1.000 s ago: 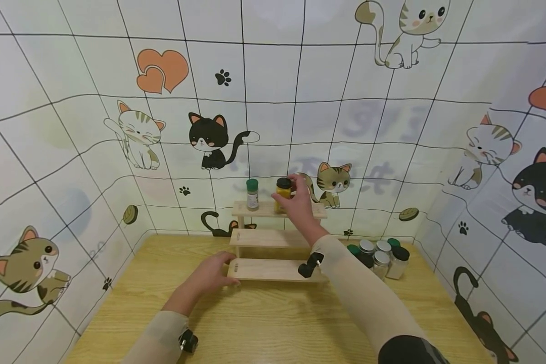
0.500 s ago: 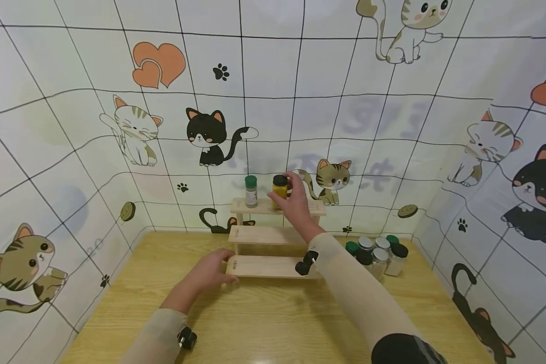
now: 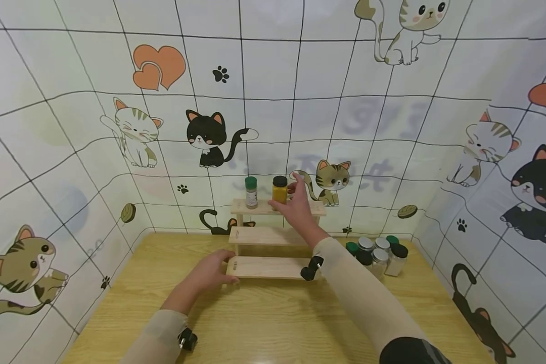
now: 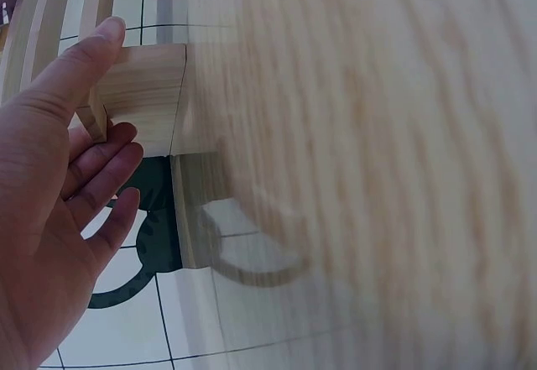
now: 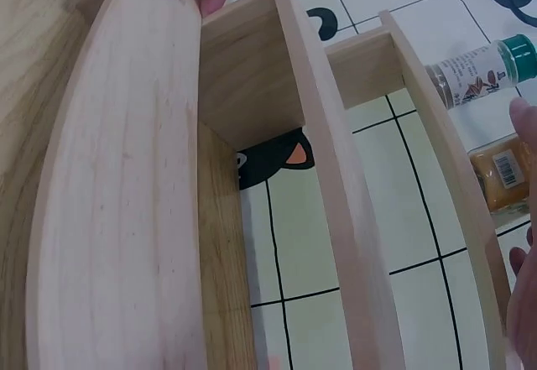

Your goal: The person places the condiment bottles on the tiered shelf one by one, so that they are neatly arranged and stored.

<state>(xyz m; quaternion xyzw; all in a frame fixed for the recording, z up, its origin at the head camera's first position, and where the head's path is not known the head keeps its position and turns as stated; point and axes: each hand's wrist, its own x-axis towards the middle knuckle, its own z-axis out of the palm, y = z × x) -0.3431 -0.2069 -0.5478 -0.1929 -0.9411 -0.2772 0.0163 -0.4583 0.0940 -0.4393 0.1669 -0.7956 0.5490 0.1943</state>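
A three-tier wooden step shelf [image 3: 268, 267] stands on the table. My left hand [image 3: 211, 273] holds the left end of its lowest board; in the left wrist view the thumb [image 4: 88, 55] lies over the board and the fingers bend beneath. On the top tier stands a black-capped jar of yellow spice [image 3: 279, 193], upright. Around its right side my right hand [image 3: 299, 205] has its thumb and fingers spread, the index finger off the cap. The right wrist view catches the jar's barcode side, with this hand at the frame edge. A green-capped spice jar [image 3: 251, 193] stands left of it.
Several more spice jars with silver, green and black caps [image 3: 379, 255] cluster on the table [image 3: 264, 323] at the right, close to my right forearm. Cat-patterned wall covering [image 3: 273, 121] rises right behind the shelf and along both sides.
The right hand's fingers have loosened from the yellow spice jar and drawn slightly right; the jar stays on the top tier. The left hand keeps its place on the shelf.
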